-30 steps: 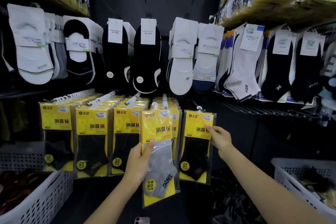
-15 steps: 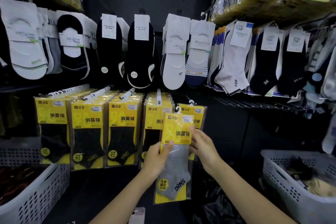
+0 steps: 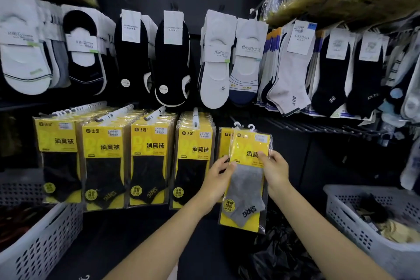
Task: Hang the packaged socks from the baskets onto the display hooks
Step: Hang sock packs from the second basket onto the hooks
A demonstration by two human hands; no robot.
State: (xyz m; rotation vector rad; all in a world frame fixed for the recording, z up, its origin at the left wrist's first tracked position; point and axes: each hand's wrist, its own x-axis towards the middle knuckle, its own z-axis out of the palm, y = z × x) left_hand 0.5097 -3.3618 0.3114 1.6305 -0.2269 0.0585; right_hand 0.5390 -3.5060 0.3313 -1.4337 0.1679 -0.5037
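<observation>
Head view: both hands pinch the grey sock pack (image 3: 246, 179) at its side edges, left hand (image 3: 218, 179) thumb on front, right hand (image 3: 276, 171) likewise. Pack sits in front of the rightmost yellow pack (image 3: 223, 141), its white hanger (image 3: 251, 127) at hook height. Hook itself is hidden; keep the pack level, thread the hanger on, then let go. Full neighbouring row (image 3: 195, 154) crowds the left; right basket (image 3: 368, 229) holds more stock.

We see our left hand (image 3: 218, 177) and right hand (image 3: 276, 171) bare, forearms uncovered, with no sleeves, rings or watch showing.
</observation>
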